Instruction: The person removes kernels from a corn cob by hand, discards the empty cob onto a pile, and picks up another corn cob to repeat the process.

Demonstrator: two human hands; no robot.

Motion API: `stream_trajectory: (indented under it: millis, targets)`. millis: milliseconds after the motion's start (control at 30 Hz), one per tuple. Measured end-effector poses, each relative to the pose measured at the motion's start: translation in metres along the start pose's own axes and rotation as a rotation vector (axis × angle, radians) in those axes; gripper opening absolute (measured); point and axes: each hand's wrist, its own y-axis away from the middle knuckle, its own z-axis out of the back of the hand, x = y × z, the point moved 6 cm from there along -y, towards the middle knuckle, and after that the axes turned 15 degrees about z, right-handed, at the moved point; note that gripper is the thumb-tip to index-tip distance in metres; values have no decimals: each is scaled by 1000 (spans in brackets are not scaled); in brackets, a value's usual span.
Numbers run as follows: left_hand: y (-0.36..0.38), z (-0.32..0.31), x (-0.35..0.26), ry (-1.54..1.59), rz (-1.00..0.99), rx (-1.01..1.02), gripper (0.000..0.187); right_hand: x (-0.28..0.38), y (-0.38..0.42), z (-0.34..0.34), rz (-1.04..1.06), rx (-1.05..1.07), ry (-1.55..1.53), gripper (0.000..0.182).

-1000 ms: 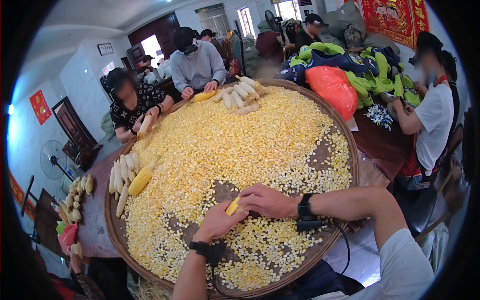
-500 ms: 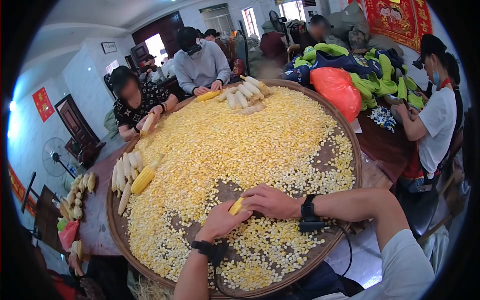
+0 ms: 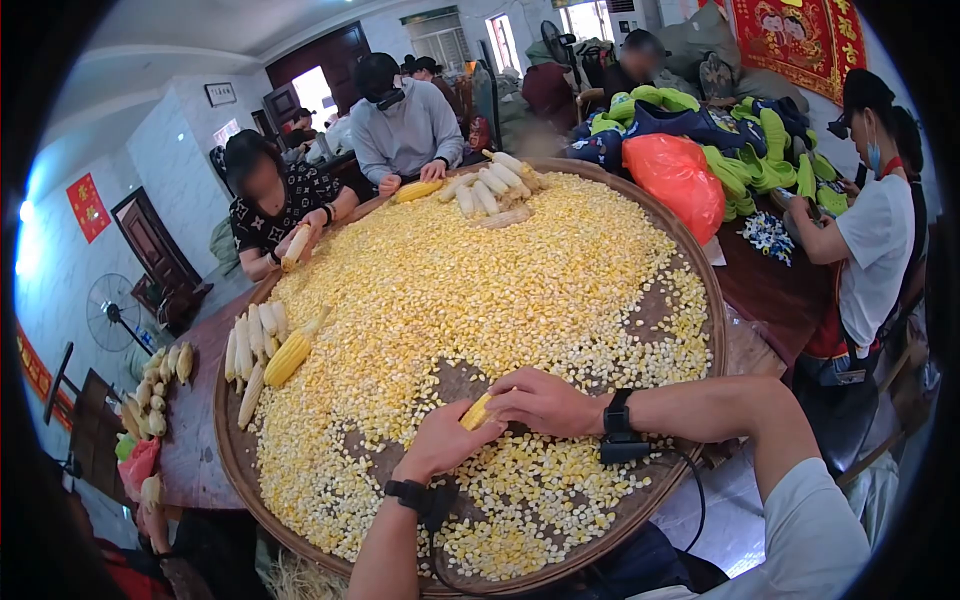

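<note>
Between my two hands is a yellow corn cob (image 3: pixel 476 412), held low over the near half of a big round tray (image 3: pixel 712 300). My left hand (image 3: pixel 447 442) wraps around its lower end. The fingers of my right hand (image 3: pixel 548 402) press on its upper end, covering part of it. Loose corn kernels (image 3: pixel 470 270) lie spread across the tray under and around both hands, with brown patches of tray bottom showing between them. Each of my wrists wears a black band, and a cable runs from each.
Left in the tray lie stripped cobs (image 3: pixel 250 345) and a full yellow cob (image 3: pixel 290 358). More stripped cobs (image 3: pixel 485 190) rest at the far rim, near two people's hands. A red plastic bag (image 3: pixel 675 180) and green shoe parts (image 3: pixel 765 150) sit beyond the right rim.
My hands and the cob stay in nearly the same place. Across the tray, the co-worker in grey has shifted one hand slightly along a cob.
</note>
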Motion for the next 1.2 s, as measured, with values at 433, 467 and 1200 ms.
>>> stream_trajectory:
  millis: [433, 467, 1200]
  targets:
    - [-3, -2, 4, -11, -28, -34, 65, -2, 2, -3, -3, -7, 3, 34]
    - [-3, -2, 4, -6, -24, -28, 65, -2, 2, -3, -4, -6, 4, 34]
    - [-4, -3, 5, 5, -25, -13, 58, 2, -4, 0, 104, 94, -53, 37]
